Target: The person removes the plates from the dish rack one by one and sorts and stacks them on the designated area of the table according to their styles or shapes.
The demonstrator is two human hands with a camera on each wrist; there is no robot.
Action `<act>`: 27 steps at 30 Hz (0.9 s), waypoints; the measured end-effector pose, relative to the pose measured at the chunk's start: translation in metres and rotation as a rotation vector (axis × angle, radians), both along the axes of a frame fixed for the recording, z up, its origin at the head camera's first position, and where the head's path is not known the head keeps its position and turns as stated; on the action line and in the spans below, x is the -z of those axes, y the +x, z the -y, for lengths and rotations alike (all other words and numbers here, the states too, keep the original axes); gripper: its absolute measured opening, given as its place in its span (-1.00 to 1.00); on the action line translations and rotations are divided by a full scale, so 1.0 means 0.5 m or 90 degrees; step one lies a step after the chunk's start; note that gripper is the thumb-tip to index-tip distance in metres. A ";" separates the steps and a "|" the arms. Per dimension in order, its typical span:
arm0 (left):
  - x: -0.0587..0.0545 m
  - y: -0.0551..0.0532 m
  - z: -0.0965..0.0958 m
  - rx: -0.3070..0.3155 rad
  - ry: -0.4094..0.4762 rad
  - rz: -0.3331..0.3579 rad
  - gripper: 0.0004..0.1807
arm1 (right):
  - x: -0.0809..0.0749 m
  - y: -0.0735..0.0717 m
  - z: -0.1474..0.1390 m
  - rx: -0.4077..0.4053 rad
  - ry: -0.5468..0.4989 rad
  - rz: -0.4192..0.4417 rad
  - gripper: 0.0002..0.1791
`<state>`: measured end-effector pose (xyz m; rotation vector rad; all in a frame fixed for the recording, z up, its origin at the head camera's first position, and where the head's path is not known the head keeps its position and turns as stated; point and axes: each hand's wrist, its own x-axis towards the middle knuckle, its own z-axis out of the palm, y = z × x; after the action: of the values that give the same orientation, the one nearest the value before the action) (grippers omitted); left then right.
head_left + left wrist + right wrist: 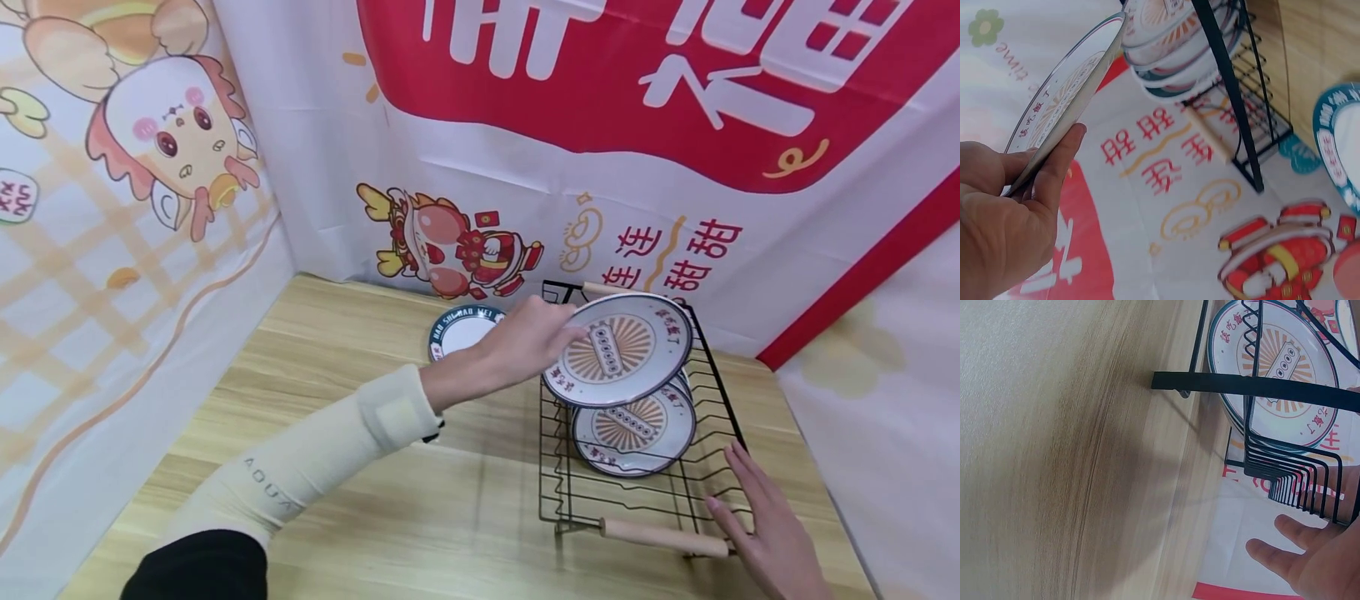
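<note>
My left hand (pixel 528 340) pinches the near-left rim of a white plate (pixel 626 354) with a dark rim, an orange sunburst and red lettering. In the left wrist view, the thumb lies on one face of that plate (pixel 1063 103) and the fingers on the other. The plate is raised and tilted above a black wire dish rack (pixel 542 467). Several matching plates lean in the rack, the front plate (pixel 633 435) showing the same sunburst. My right hand (pixel 780 533), fingers extended, is at the rack's right side near its front corner.
Another plate (pixel 459 333) with a teal lettered rim lies on the wooden table (pixel 390 517), left of the rack and partly hidden by my left hand. The rack's wooden front handle (pixel 663 537) faces me. Printed cloth (pixel 322 192) hangs behind and at both sides.
</note>
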<state>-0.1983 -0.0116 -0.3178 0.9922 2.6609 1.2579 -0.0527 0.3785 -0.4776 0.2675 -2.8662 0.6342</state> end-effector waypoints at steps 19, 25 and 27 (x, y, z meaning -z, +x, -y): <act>-0.014 0.004 0.268 -0.234 -0.009 -0.012 -0.66 | 0.004 0.005 0.009 0.004 0.005 0.004 -0.13; 0.022 -0.017 0.357 -0.320 -0.034 0.036 -0.65 | 0.000 0.004 0.007 0.009 0.018 0.007 -0.11; 0.038 -0.025 0.385 -0.342 -0.032 0.058 -0.64 | -0.002 0.002 0.006 0.011 0.022 0.009 -0.11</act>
<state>-0.2110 -0.2042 -0.3367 0.1994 2.9685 1.2539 -0.0514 0.3754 -0.4765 0.2430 -2.8924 0.5874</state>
